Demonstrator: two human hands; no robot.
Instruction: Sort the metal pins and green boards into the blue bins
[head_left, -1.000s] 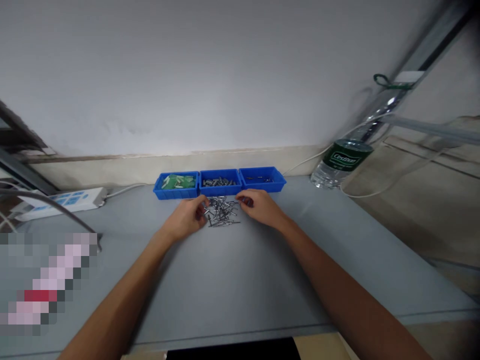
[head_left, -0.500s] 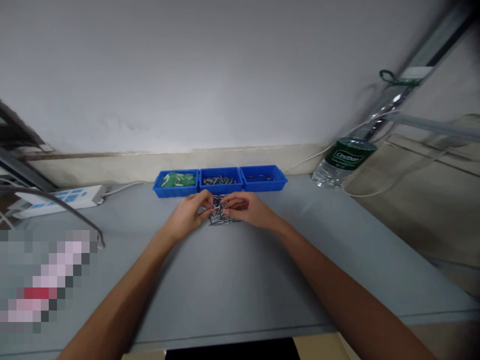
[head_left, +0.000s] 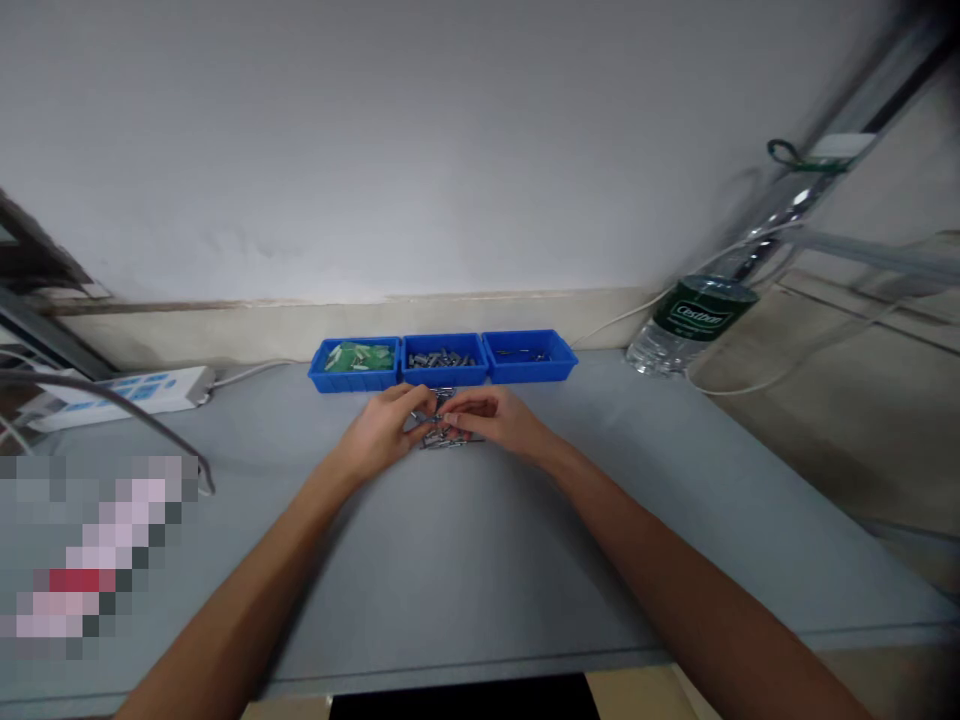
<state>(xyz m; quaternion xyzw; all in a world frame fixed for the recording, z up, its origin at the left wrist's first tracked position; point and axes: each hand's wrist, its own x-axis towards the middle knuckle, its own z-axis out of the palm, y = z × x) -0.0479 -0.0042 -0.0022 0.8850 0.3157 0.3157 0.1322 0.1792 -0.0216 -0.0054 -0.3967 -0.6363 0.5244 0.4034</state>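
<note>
Several small metal parts (head_left: 448, 440) lie in a loose pile on the grey table (head_left: 450, 560), just in front of three blue trays. My left hand (head_left: 382, 430) is over the pile's left side, thumb and index finger pinched on something small. From the right, my right hand (head_left: 506, 420) meets it, its fingertips also pinched. What sits between the fingertips is too small to make out. Green and white pieces fill the left tray (head_left: 354, 382), grey metal pieces the middle tray (head_left: 445, 376), and a few thin dark parts lie in the right tray (head_left: 532, 371).
A power strip (head_left: 127, 395) with a cable lies at the left, near a dark curved cable (head_left: 150, 420). A large upturned water bottle (head_left: 690, 320) leans at the back right beside a white cord. The wall (head_left: 450, 150) rises behind the trays.
My hands have come closer together, and their fingertips now nearly touch above the pile. The view has shifted very slightly.
</note>
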